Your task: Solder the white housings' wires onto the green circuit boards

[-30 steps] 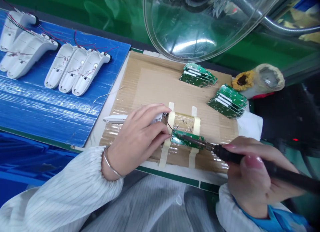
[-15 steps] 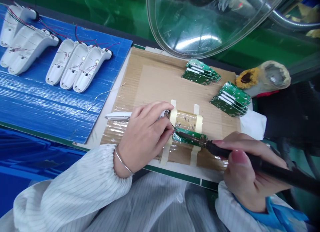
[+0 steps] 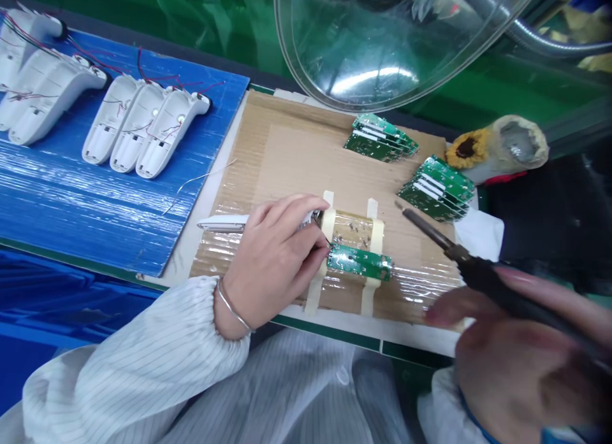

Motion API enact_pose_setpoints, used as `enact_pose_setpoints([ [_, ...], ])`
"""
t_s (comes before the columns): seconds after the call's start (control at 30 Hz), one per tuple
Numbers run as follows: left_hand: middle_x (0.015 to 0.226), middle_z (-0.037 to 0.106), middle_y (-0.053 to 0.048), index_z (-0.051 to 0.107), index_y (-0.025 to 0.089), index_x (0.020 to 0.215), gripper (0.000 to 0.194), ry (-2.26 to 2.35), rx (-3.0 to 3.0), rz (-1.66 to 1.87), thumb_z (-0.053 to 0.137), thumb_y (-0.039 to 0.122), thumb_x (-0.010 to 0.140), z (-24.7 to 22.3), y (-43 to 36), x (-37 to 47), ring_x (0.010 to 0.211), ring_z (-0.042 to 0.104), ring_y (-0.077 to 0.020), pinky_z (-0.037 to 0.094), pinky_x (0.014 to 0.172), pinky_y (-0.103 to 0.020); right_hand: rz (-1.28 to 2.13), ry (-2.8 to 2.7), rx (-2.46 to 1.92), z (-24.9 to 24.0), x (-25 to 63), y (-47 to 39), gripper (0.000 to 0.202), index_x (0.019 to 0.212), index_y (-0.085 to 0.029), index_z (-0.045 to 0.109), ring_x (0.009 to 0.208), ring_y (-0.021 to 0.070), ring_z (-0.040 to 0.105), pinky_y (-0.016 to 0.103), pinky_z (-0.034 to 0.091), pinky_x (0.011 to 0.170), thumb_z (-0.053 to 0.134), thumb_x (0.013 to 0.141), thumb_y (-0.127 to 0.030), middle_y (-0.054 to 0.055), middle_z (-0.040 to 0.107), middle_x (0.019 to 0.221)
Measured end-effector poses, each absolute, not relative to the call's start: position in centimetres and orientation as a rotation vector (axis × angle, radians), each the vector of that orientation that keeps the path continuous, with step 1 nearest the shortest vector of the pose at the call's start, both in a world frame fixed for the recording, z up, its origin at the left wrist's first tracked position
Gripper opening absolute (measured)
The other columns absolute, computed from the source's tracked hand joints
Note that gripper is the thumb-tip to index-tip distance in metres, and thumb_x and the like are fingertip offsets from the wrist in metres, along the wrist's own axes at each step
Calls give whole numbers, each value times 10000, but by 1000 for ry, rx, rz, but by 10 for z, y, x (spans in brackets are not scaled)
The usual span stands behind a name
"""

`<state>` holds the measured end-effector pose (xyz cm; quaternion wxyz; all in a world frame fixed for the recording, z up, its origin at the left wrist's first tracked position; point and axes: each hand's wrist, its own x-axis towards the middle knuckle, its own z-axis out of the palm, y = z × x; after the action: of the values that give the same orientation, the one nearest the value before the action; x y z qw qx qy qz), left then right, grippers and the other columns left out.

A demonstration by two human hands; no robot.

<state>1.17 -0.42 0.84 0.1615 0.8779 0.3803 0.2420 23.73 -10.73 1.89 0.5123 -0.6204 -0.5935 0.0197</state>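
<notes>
While the left hand (image 3: 275, 259) pinches a thin wire against the left end of the small green circuit board (image 3: 359, 262), taped crosswise on the brown cardboard mat (image 3: 291, 151), the right hand (image 3: 521, 348) grips the black-handled soldering iron (image 3: 459, 256), tip raised right of the board.

A green bench (image 3: 229, 30) under a clear dome hood (image 3: 382, 42), lit from above.

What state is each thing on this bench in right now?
Left hand: grip shut on wire by the board.
Right hand: grip shut on soldering iron, tip lifted off.
Board: flat in taped jig.
Board stacks: fanned, untouched.
White shells: open, wired.
</notes>
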Motion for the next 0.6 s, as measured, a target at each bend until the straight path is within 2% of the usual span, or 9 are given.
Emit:
enact_pose_setpoints([
  [0.03, 1366, 553, -52, 638, 201, 927, 117, 1058, 2505, 695, 526, 217, 960, 10, -3, 7, 1293, 492, -204, 384, 1041, -401, 54, -1441, -1557, 14, 230, -108, 320, 1203, -240, 638, 738, 139, 705, 276, 562, 628, 603, 887, -213, 4, 713, 989],
  [0.13, 1413, 500, -96, 646, 191, 1029, 139, 970, 2578, 594, 530, 219, 957, 19, 3, -19, 1311, 477, -232, 388, 1106, -432, 160, -1722, -1659, 0, 214, -108, 418, 1252, -277, 582, 990, 135, 699, 230, 577, 858, 652, 853, -177, -20, 710, 1133],
  [0.23, 1435, 491, -101, 638, 231, 1174, 249, 968, 2718, 323, 493, 257, 974, 31, -1, -51, 1293, 504, -279, 449, 1062, -488, 271, -1844, -1608, -10, 209, -108, 551, 1363, -285, 467, 1106, 151, 663, 274, 568, 943, 648, 856, -171, 6, 673, 1240],
  [0.33, 1429, 518, -96, 512, 263, 1385, 423, 949, 2705, 212, 487, 376, 978, 41, -20, -66, 1224, 581, -275, 555, 957, -431, 309, -1796, -1568, -13, 208, -112, 671, 1420, -280, 389, 1202, 178, 614, 325, 549, 1004, 688, 826, -184, 32, 632, 1306],
  [0.4, 1411, 552, -68, 433, 266, 1452, 517, 870, 2626, 191, 507, 432, 968, 44, -36, -61, 1215, 604, -241, 576, 954, -366, 446, -1745, -1495, -13, 206, -117, 760, 1441, -246, 341, 1308, 197, 533, 340, 497, 1081, 738, 793, -239, 60, 580, 1374],
  [0.5, 1329, 624, -32, 426, 249, 1445, 483, 808, 2489, 213, 495, 391, 988, 43, -53, -40, 1157, 639, -176, 580, 929, -286, 673, -1657, -1389, -16, 202, -123, 922, 1471, -236, 266, 1379, 220, 450, 348, 420, 1157, 806, 727, -310, 88, 463, 1486],
  [0.6, 1184, 674, -55, 503, 202, 1349, 372, 887, 2474, 380, 499, 305, 992, 41, -54, -17, 1015, 660, -181, 575, 840, -322, 638, -1676, -1393, -23, 198, -123, 973, 1482, -255, 244, 1386, 225, 443, 390, 348, 1206, 825, 703, -314, 90, 441, 1502],
])
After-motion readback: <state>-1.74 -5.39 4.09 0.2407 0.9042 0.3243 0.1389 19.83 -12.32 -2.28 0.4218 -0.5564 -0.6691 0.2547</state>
